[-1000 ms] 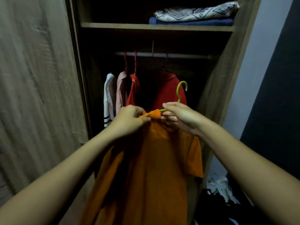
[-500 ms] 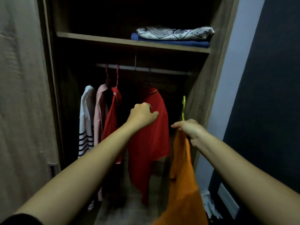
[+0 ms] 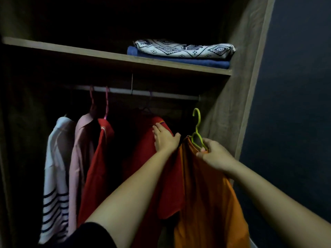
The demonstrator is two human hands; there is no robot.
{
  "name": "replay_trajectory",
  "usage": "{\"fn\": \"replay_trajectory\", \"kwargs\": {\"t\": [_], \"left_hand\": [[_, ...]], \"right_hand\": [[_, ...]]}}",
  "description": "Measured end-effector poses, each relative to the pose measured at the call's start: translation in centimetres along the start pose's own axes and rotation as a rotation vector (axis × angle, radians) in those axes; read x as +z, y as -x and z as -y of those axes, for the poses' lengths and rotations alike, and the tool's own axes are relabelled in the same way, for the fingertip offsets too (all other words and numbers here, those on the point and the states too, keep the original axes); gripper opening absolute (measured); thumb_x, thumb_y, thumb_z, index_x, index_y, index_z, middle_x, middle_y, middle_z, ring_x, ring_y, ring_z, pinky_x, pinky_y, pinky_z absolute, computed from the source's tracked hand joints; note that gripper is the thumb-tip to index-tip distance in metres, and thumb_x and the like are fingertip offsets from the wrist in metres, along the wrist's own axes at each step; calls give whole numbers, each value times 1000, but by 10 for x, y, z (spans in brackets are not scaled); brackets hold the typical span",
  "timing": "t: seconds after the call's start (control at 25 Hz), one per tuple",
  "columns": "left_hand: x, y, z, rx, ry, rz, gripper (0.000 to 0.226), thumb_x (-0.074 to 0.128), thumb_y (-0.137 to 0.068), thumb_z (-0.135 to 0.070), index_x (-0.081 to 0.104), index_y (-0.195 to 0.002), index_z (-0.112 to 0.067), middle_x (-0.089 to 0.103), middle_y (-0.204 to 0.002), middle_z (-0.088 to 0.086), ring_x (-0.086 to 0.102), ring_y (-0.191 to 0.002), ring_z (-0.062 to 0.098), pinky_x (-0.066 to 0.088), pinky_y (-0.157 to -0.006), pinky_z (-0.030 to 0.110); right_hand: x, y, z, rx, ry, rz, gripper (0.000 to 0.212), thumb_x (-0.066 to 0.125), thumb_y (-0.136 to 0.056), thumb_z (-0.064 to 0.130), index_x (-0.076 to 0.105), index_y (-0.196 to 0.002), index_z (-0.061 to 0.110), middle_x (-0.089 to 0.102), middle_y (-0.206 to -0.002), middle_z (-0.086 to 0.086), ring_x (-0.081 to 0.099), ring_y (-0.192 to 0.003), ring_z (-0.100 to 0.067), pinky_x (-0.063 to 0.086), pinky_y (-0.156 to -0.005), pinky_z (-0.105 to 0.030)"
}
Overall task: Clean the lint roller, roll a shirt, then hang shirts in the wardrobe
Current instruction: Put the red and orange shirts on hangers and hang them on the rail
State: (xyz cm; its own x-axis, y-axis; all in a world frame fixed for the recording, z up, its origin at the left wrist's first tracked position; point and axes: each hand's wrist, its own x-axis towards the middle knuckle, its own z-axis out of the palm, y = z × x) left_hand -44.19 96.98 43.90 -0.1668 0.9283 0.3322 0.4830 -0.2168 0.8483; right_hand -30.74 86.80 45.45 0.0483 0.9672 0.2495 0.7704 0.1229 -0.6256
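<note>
Inside the dim wardrobe [image 3: 232, 104], left hand [image 3: 165, 140] flat on a red shirt [image 3: 170, 194], the right hand [image 3: 215, 156] pinches a hanger [image 3: 196, 129] that could tip and shed its orange shirt [image 3: 206, 194].

Centre frame, the left hand [image 3: 165, 141] lies flat, fingers spread, against the red shirt [image 3: 143, 158] hanging from the rail [image 3: 161, 93]. Just to its right, the right hand [image 3: 215, 157] pinches the green hanger [image 3: 196, 126] carrying the orange shirt [image 3: 206, 194], hook up and below the rail. Lower left hang a striped shirt [image 3: 55, 158], a pink shirt [image 3: 80, 149] and a second red garment [image 3: 96, 167]; folded cloths [image 3: 184, 49] sit on the shelf [image 3: 107, 57], upper right.
</note>
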Motion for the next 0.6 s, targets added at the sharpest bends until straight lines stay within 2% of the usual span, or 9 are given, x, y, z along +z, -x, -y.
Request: {"fn": "replay_trajectory", "kwargs": {"t": [0.12,0.2,0.24,0.32,0.44,0.52,0.6], "left_hand": [[6,-8,17,87,57,-77,70,41,-92,-10,-2,-146,3,4,-156,22,6,-146,31,16,-115,34],[7,-11,28,186,33,-38,68,36,-92,-4,-5,-145,4,2,-156,23,4,-146,30,14,-116,31],[7,-12,33,222,24,-10,69,36,-92,-3,-7,-145,5,-1,-156,24,2,-146,30,12,-117,31],[6,-16,38,257,20,37,72,39,-91,-2,-9,-144,5,-4,-155,24,-2,-146,31,9,-117,30],[1,-23,41,285,17,125,79,44,-88,-3,-11,-145,3,-9,-156,21,-6,-145,28,6,-117,30],[-1,-25,42,294,-4,159,82,46,-88,-4,-12,-145,2,-10,-156,20,-7,-145,27,5,-116,27],[-5,-24,42,301,-15,181,82,47,-88,-5,-12,-145,1,-11,-156,19,-6,-146,26,4,-115,24]], "right_hand": [[6,-34,2,-22,130,-30,32,47,-95,23,52,-126,12,61,-118,-13,56,-112,-28,41,-85,-30],[10,-62,2,-3,145,-42,20,44,-96,21,57,-110,13,64,-110,-13,58,-105,-28,41,-80,-31],[12,-74,3,3,153,-44,21,43,-97,20,58,-109,12,64,-110,-14,58,-106,-28,42,-82,-32],[12,-94,8,-14,206,-54,28,42,-97,17,54,-121,8,61,-119,-17,54,-116,-32,42,-92,-34],[10,-115,24,-66,257,-93,41,39,-98,14,39,-138,7,51,-135,-19,46,-127,-33,38,-100,-33],[10,-129,33,-89,279,-119,40,38,-98,12,39,-137,5,52,-132,-21,50,-121,-32,41,-93,-32],[13,-144,38,-91,284,-107,33,39,-97,9,48,-127,2,56,-122,-23,56,-105,-31,43,-74,-31]]}}
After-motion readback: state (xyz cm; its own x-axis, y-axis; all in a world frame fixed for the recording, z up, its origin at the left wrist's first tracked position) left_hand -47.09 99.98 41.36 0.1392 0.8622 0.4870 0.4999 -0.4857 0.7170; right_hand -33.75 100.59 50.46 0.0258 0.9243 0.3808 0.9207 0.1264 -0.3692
